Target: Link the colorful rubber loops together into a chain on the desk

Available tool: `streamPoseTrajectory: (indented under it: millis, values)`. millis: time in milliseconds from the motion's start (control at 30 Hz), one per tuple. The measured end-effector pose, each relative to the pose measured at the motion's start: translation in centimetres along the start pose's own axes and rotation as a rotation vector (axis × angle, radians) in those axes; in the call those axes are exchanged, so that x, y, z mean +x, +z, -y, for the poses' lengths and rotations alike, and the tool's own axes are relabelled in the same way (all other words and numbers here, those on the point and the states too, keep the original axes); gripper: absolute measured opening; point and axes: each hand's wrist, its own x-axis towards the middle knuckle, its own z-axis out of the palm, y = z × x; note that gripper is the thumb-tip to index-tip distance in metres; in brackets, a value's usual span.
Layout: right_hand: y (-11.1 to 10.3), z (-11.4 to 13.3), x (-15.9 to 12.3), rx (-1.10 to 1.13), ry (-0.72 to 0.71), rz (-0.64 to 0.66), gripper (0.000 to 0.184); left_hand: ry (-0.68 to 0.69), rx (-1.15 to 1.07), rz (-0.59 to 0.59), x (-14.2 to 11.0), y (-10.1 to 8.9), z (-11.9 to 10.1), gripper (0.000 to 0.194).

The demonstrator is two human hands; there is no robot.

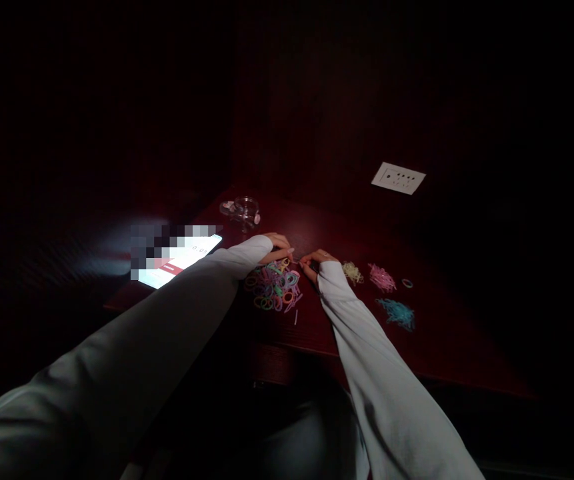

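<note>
A mixed pile of small coloured rubber bands (274,285) lies on the dark red table (447,340). My left hand (277,246) rests at the pile's far edge, fingers curled and pinched toward the right. My right hand (314,261) sits just right of the pile, fingers curled in a pinch close to the left fingertips. Whatever the pinches hold is too small to make out. Sorted heaps lie to the right: yellow bands (353,272), pink bands (381,278), blue bands (397,313) and a single loose band (407,283). Both arms wear pale long sleeves.
A lit phone (179,261) lies at the table's left edge. A clear glass dish (241,211) stands behind my hands. A white wall socket plate (398,178) is on the dark wall at right. The room is very dark.
</note>
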Motion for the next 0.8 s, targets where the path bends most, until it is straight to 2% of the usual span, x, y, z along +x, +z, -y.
streamPoseTrajectory:
  millis: [400,800]
  values:
    - [-0.91,0.55,-0.28,0.044,-0.040,0.035,0.007,0.013,0.080,0.020,-0.11,-0.14,0.14,0.037]
    - [-0.54,0.09,0.00,0.038,-0.073,0.028,0.010,-0.051,-0.004,0.011,0.01,0.01,-0.52,0.036]
